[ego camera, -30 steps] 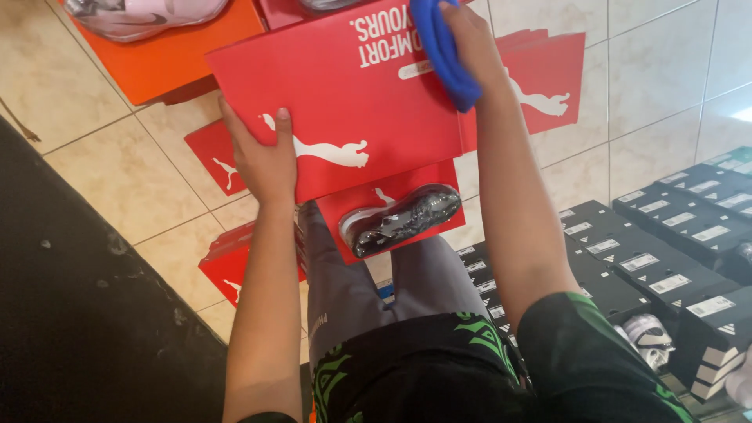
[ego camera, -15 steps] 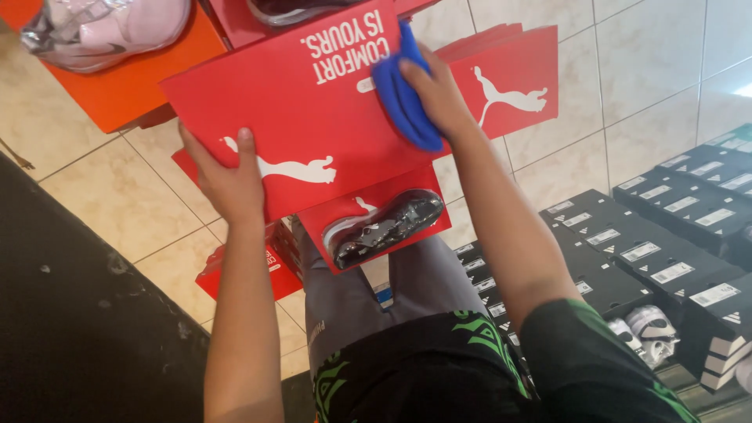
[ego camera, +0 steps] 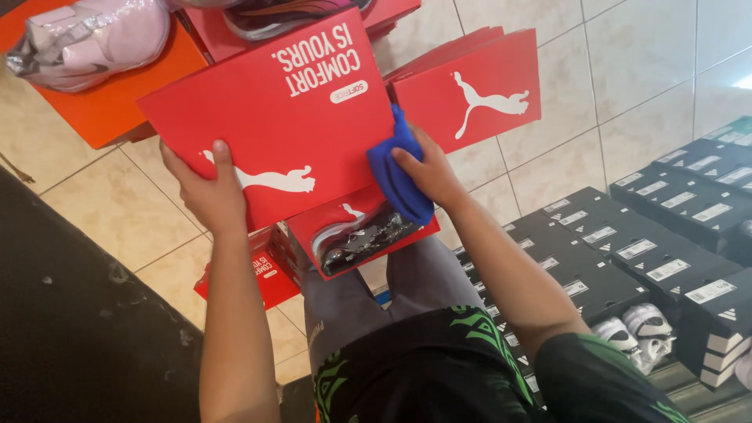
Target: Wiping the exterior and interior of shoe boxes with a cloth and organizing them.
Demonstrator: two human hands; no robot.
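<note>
Gripping its near left edge, the left hand (ego camera: 210, 196) holds a red lid (ego camera: 274, 117) tilted above the lap. A blue cloth (ego camera: 398, 172) is pressed against the lid's right edge by the closed right hand (ego camera: 427, 174). A red box (ego camera: 360, 235) with a dark shoe (ego camera: 360, 241) is seen just below, and black boxes (ego camera: 627, 251) are stacked at right.

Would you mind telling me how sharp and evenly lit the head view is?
Head view: red lid, left hand and right hand on the blue cloth are sharp; daylight glare whitens the tiles top right; the mat is dim.
</note>
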